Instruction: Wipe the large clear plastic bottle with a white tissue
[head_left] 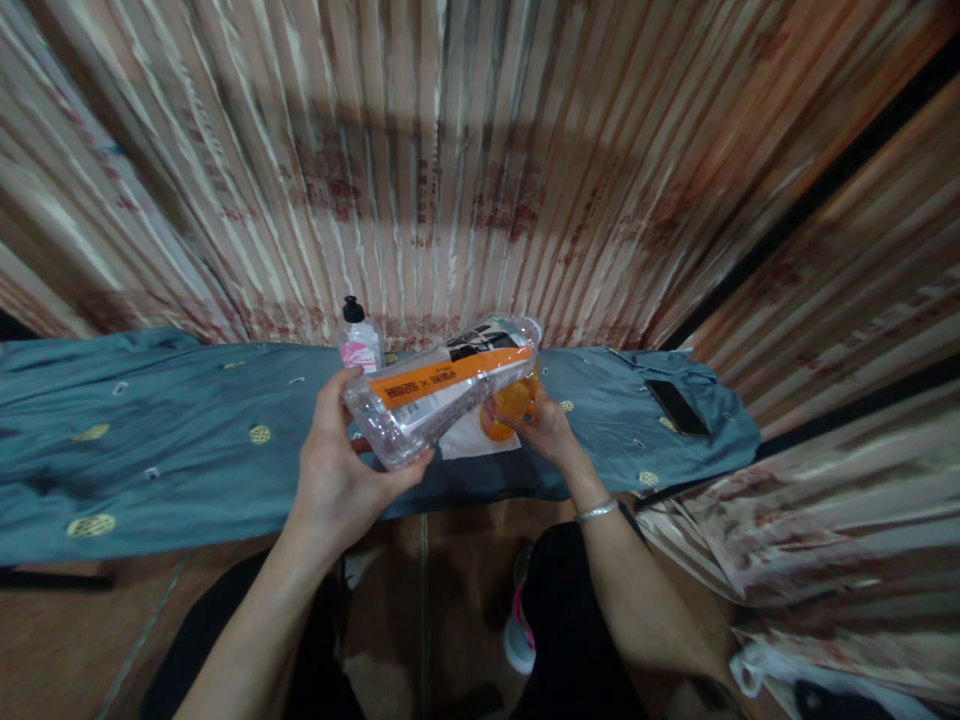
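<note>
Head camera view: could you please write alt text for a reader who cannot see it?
A person's left hand holds a slanted clear bottle; the right hand grips an orange container near its far end. A pump bottle and phone rest on blue cloth, before a curtain.

Head view, forward and down; left hand [337,480], right hand [550,430] close, curtain [450,150] beyond.

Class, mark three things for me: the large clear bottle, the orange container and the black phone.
Large clear bottle [452,374]: head view, on its label.
Orange container [496,417]: head view, on its side.
Black phone [677,408]: head view, middle of its upper face.
</note>
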